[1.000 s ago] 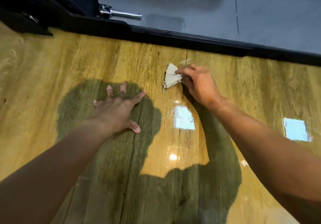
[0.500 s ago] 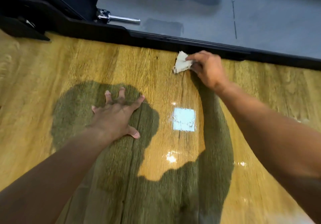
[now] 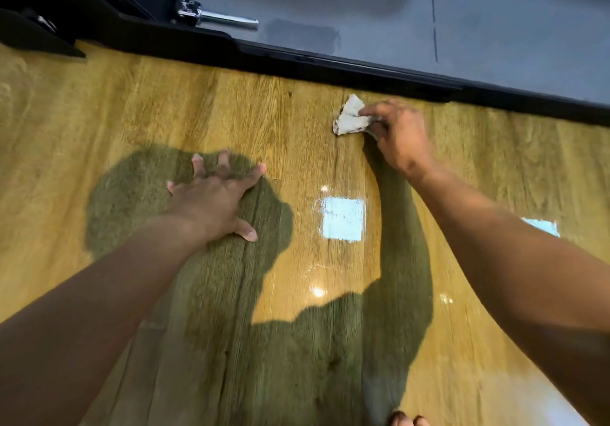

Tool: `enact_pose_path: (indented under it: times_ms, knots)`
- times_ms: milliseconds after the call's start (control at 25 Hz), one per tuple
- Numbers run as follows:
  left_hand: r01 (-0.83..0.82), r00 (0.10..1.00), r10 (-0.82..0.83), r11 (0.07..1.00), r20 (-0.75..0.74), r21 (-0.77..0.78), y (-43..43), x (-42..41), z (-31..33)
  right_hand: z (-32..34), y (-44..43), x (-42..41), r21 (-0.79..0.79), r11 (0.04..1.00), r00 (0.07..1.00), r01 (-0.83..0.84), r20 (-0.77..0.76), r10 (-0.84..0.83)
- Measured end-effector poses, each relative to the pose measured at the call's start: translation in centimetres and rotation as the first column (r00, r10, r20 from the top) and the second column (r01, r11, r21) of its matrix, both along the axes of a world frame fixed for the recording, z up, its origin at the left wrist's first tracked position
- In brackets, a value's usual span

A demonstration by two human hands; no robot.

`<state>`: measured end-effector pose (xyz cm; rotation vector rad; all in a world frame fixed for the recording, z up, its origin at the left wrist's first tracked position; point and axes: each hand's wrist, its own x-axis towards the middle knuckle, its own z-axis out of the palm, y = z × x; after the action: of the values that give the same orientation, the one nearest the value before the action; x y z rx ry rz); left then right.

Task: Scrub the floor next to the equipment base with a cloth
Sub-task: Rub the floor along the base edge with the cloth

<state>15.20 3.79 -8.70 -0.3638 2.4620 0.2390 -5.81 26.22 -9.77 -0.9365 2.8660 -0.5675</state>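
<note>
A small crumpled white cloth (image 3: 350, 116) lies pressed on the glossy wooden floor (image 3: 132, 111), just in front of the black edge of the equipment base (image 3: 297, 59). My right hand (image 3: 397, 136) grips the cloth's right end with curled fingers, close to the base edge. My left hand (image 3: 214, 199) rests flat on the floor with fingers spread, to the left of the cloth and nearer to me.
Behind the black edge lies the grey deck of the equipment (image 3: 495, 22) with a chrome pin (image 3: 218, 17) at its left. A black frame part (image 3: 43, 29) sits at the top left. Toes (image 3: 407, 420) show at the bottom edge.
My right hand pushed the cloth away from me toward the base edge, and it now sits slightly back from the edge. My left hand stayed planted on the floor.
</note>
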Motion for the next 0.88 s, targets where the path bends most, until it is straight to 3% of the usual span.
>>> enact_pose_path:
  times_ms: [80,200,280,400,520,640,720,880]
  knots:
    - [0.001,1.000,-0.001,1.000,0.003,-0.001,0.1,0.0,0.1,-0.3,1.2,4.5,-0.031,0.999,1.000,-0.020,0.023,0.021]
    - [-0.012,1.000,0.012,1.000,-0.003,0.007,0.1,0.1,0.3,0.0,5.3,13.3,-0.041,0.966,0.966,-0.255,0.033,0.256]
    - [-0.014,1.000,0.014,1.000,-0.011,0.010,0.2,0.1,0.3,0.3,6.2,13.9,0.019,0.943,0.942,-0.333,0.053,0.332]
    - [0.000,1.000,0.000,1.000,-0.027,-0.004,0.3,0.2,0.5,0.6,3.9,10.7,0.061,0.982,0.983,-0.181,0.049,0.178]
    - [-0.004,1.000,0.004,1.000,-0.031,0.007,0.1,0.5,0.8,0.4,4.3,13.6,0.061,0.997,0.998,-0.056,0.042,0.053]
    - [-0.024,1.000,0.024,0.999,-0.008,0.021,0.0,0.5,0.7,0.5,7.8,22.3,0.016,0.983,0.980,-0.184,0.078,0.182]
    - [-0.016,1.000,0.016,1.000,-0.010,0.020,0.0,0.4,0.5,0.7,8.8,23.7,0.040,0.956,0.953,-0.292,0.095,0.288]
    - [-0.046,0.998,0.048,0.998,-0.043,0.043,0.0,0.7,1.1,1.2,6.2,18.6,0.110,0.989,0.992,-0.102,0.085,0.092]
